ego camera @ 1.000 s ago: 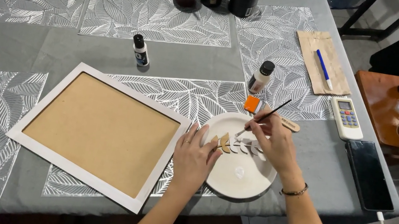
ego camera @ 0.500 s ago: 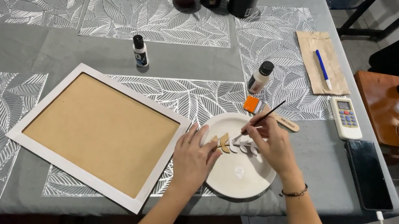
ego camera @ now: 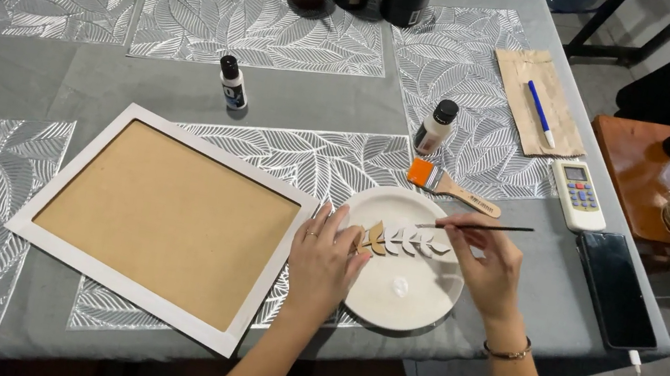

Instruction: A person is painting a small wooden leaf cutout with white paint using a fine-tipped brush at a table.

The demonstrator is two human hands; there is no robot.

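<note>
Compared with the earlier frame, the right hand (ego camera: 489, 268) is lying lower on the white plate (ego camera: 399, 294), with the thin brush (ego camera: 474, 227) now tilted nearly level instead of pointing up; the left hand (ego camera: 326, 254) is staying in place.

The large brown board with white frame (ego camera: 162, 218) is lying at centre left, its right edge just beside the left hand. The plate is sitting at lower centre right. The wooden leaf cutout (ego camera: 399, 240) is resting on the plate's upper part, between both hands: left fingers are lying spread and flat, pressing its unpainted brown end, while right fingers are pinching the brush closed, its tip touching the white-painted leaves.

Two small black-capped bottles are standing above: one with a dark label (ego camera: 232, 82) at upper centre, one white (ego camera: 435, 126) right of it. An orange-bristled flat brush (ego camera: 453, 188) is lying just above the plate.
</note>
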